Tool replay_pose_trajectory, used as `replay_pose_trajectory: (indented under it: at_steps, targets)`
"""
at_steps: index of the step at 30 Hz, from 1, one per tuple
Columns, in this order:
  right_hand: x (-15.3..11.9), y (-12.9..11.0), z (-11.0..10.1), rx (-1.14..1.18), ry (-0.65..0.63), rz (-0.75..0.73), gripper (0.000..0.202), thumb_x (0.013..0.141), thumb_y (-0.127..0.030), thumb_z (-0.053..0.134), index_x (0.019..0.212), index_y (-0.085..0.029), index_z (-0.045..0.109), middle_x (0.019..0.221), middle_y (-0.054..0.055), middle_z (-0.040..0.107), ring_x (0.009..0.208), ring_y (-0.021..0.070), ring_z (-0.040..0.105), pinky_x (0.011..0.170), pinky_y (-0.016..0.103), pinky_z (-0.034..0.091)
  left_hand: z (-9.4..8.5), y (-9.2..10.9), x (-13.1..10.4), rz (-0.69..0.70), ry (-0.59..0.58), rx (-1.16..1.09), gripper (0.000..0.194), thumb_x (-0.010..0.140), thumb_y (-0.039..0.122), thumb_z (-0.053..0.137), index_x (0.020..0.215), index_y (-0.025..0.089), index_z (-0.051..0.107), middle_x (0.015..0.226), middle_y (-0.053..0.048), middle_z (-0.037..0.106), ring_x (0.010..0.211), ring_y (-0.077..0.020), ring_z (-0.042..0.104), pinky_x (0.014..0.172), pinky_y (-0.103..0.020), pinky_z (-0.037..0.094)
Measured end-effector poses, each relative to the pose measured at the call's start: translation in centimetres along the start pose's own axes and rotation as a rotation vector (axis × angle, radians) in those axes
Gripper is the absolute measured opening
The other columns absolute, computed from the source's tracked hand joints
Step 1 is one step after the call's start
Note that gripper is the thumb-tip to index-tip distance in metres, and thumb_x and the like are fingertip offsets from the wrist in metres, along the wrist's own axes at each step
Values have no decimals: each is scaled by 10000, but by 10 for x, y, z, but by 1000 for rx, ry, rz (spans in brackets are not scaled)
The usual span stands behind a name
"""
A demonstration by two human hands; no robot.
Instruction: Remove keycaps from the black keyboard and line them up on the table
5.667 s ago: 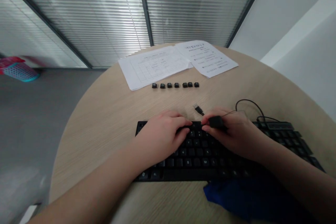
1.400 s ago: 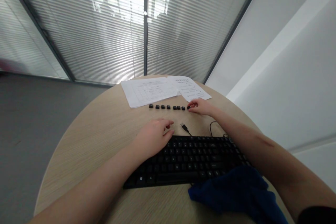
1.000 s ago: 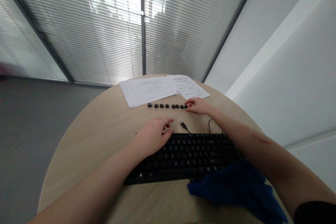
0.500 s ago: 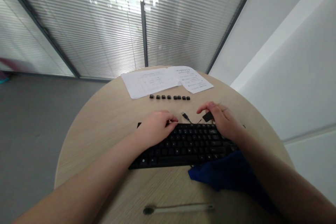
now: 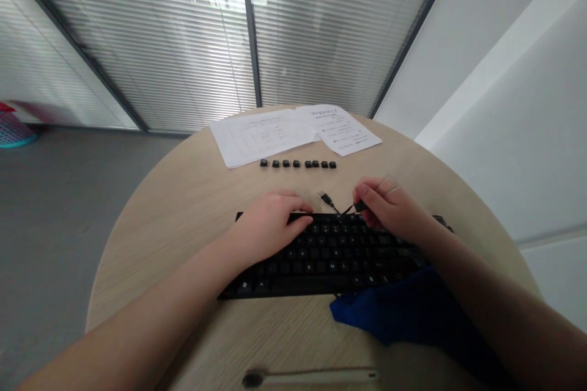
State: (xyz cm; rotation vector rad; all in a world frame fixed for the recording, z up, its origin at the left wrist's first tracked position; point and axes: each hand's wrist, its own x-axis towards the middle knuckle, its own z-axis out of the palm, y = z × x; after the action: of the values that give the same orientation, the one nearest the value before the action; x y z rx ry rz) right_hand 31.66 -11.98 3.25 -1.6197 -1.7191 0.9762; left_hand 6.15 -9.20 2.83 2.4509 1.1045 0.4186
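A black keyboard [image 5: 316, 256] lies across the table. My left hand [image 5: 273, 226] rests over its left part, fingers at the far edge and thumb on the keys, gripping it. Behind the keyboard's far edge, my right hand [image 5: 389, 204] pinches a small black piece [image 5: 360, 206] whose kind is mostly hidden by the fingers. A thin black USB cable [image 5: 347, 210] runs up to that piece, and its plug [image 5: 326, 198] lies on the table between my hands. My right forearm passes above a blue cloth [image 5: 394, 308], which overlaps the keyboard's near right side.
Several black keycaps [image 5: 296, 164] stand in a row beyond the keyboard. Printed papers [image 5: 266, 134] lie at the table's far side. A brush with a pale handle [image 5: 316, 376] lies at the near edge. A plastic basket [image 5: 13, 128] stands on the floor at left.
My right hand's fingers have closed around the black piece, which showed more openly before. The left hand stays on the keyboard. The view has shifted slightly.
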Motion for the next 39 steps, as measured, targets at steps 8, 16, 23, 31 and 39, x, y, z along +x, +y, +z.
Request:
replay_pose_trajectory:
  at_steps: [8, 16, 23, 31, 39]
  targets:
    - [-4, -6, 2, -223, -1, -104, 411, 988, -551, 459, 756, -229, 568, 565, -8, 650, 494, 143, 604, 500, 264, 415, 4, -2, 2, 4, -24, 1, 235, 927, 312, 580, 1048, 232, 765, 1049, -38, 767, 977, -230, 682, 937, -378, 517]
    - [-7, -16, 9, -368, 45, -159, 393, 1011, -462, 418, 709, -238, 535, 543, -9, 646, 518, 159, 618, 559, 295, 418, 8, -2, 3, 21, -31, -9, 243, 920, 310, 592, 1059, 218, 769, 1054, -50, 762, 986, -237, 678, 949, -385, 514]
    - [-8, -12, 12, -345, 107, -115, 381, 996, -480, 460, 707, -243, 536, 542, -7, 635, 519, 169, 623, 541, 293, 416, 9, -1, 2, 26, -32, -31, 234, 917, 294, 586, 1045, 220, 766, 1049, -52, 754, 988, -232, 674, 962, -385, 505]
    - [-5, -13, 15, -346, 135, -94, 353, 1000, -436, 431, 730, -240, 546, 523, -12, 624, 494, 169, 618, 524, 286, 412, 12, -2, 3, 39, -29, -13, 227, 919, 293, 601, 1046, 212, 772, 1051, -57, 759, 1008, -240, 674, 952, -379, 512]
    - [-3, -18, 17, -371, 148, -77, 357, 1000, -434, 436, 724, -241, 555, 520, -12, 636, 491, 171, 623, 534, 295, 405, 15, -5, 4, 56, -26, -11, 237, 927, 305, 597, 1058, 213, 772, 1060, -65, 755, 1036, -250, 665, 976, -393, 504]
